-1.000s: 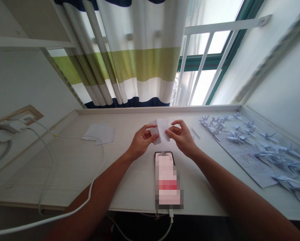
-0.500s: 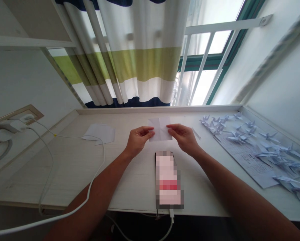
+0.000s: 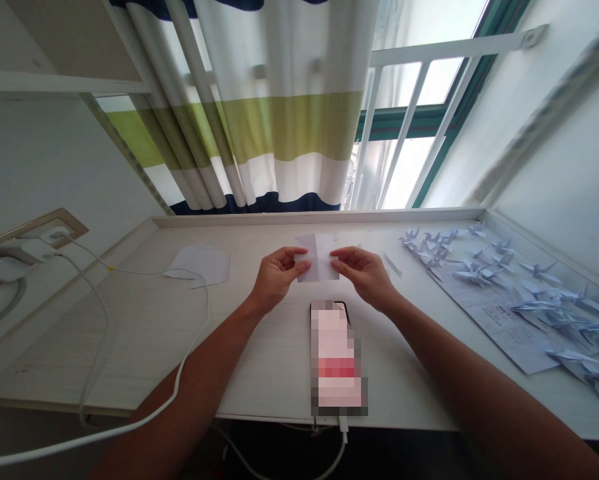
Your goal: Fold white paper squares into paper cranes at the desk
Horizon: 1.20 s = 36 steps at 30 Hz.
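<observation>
Folded white paper sheet, thin and matte, held just above a pale wood-grain desk, pinched at its left edge by the left hand and its right edge by the right hand; a light, even pinch keeps layers square. Just below: blurred smartphone. Right: folded paper cranes on a printed sheet. Left: loose white paper.

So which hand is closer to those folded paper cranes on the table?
The right hand is nearer, left of the paper cranes and not touching them; the left hand is farther off, beyond the white paper both hands hold.
</observation>
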Available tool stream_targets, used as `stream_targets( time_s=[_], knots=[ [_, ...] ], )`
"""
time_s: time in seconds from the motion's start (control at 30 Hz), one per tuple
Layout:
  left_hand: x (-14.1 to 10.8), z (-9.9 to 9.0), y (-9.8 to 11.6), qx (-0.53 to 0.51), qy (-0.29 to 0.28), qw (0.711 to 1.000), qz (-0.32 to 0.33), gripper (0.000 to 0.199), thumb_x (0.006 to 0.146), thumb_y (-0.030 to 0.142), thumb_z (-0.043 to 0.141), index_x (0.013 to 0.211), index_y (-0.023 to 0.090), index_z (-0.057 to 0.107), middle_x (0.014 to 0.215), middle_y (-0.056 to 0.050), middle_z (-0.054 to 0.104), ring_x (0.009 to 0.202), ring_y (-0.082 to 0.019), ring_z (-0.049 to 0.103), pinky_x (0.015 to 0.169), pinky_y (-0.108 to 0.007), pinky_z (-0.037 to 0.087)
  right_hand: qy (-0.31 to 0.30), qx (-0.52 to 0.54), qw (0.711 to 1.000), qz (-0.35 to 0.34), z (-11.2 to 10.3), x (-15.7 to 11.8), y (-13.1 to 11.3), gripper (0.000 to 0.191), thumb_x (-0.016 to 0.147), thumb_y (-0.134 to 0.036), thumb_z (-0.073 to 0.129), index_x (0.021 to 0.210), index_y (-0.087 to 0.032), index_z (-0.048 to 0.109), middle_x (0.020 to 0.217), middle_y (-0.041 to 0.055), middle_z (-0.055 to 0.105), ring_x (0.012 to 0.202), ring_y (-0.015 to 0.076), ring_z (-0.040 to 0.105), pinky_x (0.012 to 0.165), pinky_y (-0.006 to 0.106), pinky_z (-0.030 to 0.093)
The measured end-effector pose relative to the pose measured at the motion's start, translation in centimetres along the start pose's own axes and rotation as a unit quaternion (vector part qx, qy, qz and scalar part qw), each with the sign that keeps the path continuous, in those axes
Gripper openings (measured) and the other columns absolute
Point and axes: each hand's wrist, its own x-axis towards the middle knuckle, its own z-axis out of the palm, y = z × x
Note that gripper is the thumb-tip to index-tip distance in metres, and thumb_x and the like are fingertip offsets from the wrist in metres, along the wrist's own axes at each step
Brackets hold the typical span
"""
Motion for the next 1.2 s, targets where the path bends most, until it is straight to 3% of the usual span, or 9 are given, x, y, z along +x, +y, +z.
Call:
stream_targets(
  time_s=[0.1, 0.23, 0.37, 0.6, 0.77, 0.93, 1.07, 1.2],
  knots=[
    [-0.3, 0.4, 0.1, -0.026, -0.006, 1.000, -0.014, 0.055, 0.068, 0.031, 0.089, 0.111, 0.019, 0.057, 0.083, -0.003, 0.076, 0.077, -0.017, 0.071, 0.072, -0.029, 0.056, -0.027, 0.006, 0.999, 0.023, 0.4, -0.2, -0.5, 0.034, 0.078, -0.048, 0.080, 0.095, -0.021, 0.071, 0.094, 0.0067, 0.074, 0.089, 0.0214, 0.069, 0.081, 0.040, 0.057],
    [-0.5, 0.9, 0.1, -0.035, 0.020, 0.999, -0.006, 0.081, 0.065, 0.027, 0.090, 0.132, 0.024, 0.045, 0.099, -0.006, 0.075, 0.086, -0.020, 0.073, 0.078, -0.033, 0.058, -0.050, -0.020, 0.998, 0.035, 0.8, -0.5, -0.9, 0.036, 0.086, -0.050, 0.072, 0.107, -0.021, 0.067, 0.109, 0.0103, 0.075, 0.099, 0.0244, 0.071, 0.087, 0.044, 0.058],
    [-0.7, 1.3, 0.0, -0.015, 0.052, 0.998, 0.019, 0.095, 0.063, 0.024, 0.091, 0.144, 0.028, 0.041, 0.106, -0.006, 0.071, 0.091, -0.022, 0.072, 0.081, -0.034, 0.059, -0.035, -0.116, 0.992, 0.016, 1.3, -0.7, -0.7, 0.042, 0.082, -0.048, 0.077, 0.116, -0.026, 0.067, 0.126, 0.0100, 0.070, 0.120, 0.0290, 0.064, 0.100, 0.051, 0.053],
    [-1.0, 1.5, 0.3, -0.015, 0.047, 0.999, 0.000, 0.102, 0.066, 0.026, 0.090, 0.152, 0.032, 0.035, 0.093, -0.003, 0.070, 0.083, -0.022, 0.071, 0.073, -0.036, 0.062, -0.040, -0.121, 0.990, 0.058, 1.1, -0.8, -0.8, 0.054, 0.089, -0.047, 0.070, 0.136, -0.024, 0.059, 0.104, 0.0111, 0.079, 0.096, 0.0288, 0.075, 0.092, 0.052, 0.057],
    [-1.1, 1.7, 0.6, -0.025, 0.042, 0.999, -0.002, 0.105, 0.068, 0.028, 0.089, 0.155, 0.037, 0.029, 0.103, -0.005, 0.072, 0.092, -0.026, 0.072, 0.072, -0.038, 0.064, -0.041, -0.009, 0.999, 0.031, 1.0, -0.7, -0.7, 0.054, 0.086, -0.047, 0.073, 0.134, -0.023, 0.062, 0.095, 0.0079, 0.079, 0.092, 0.0272, 0.074, 0.087, 0.047, 0.058],
    [-1.0, 1.2, 0.6, -0.007, 0.028, 0.999, 0.027, 0.088, 0.072, 0.032, 0.086, 0.149, 0.035, 0.043, 0.111, -0.006, 0.072, 0.094, -0.022, 0.072, 0.078, -0.036, 0.062, 0.042, -0.015, 0.999, -0.027, 1.0, -0.4, -0.3, 0.026, 0.083, -0.042, 0.075, 0.101, -0.023, 0.078, 0.101, 0.0070, 0.077, 0.096, 0.0247, 0.069, 0.085, 0.042, 0.056],
    [-0.5, 0.5, 0.5, 0.014, 0.032, 0.997, 0.062, 0.047, 0.073, 0.033, 0.085, 0.118, 0.023, 0.074, 0.097, -0.005, 0.074, 0.087, -0.017, 0.069, 0.077, -0.030, 0.057, 0.040, -0.026, 0.999, -0.026, 0.4, -0.3, -0.4, 0.023, 0.084, -0.042, 0.074, 0.099, -0.024, 0.079, 0.103, 0.0065, 0.076, 0.097, 0.0243, 0.068, 0.085, 0.041, 0.056],
    [-0.1, 0.1, 0.3, 0.044, 0.027, 0.994, 0.096, 0.024, 0.073, 0.031, 0.085, 0.095, 0.022, 0.082, 0.086, -0.003, 0.072, 0.079, -0.014, 0.062, 0.069, -0.026, 0.051, 0.019, -0.017, 1.000, -0.018, 0.2, -0.3, -0.4, 0.026, 0.081, -0.040, 0.078, 0.101, -0.024, 0.078, 0.101, 0.0064, 0.076, 0.092, 0.0232, 0.069, 0.080, 0.039, 0.056]
  ],
)
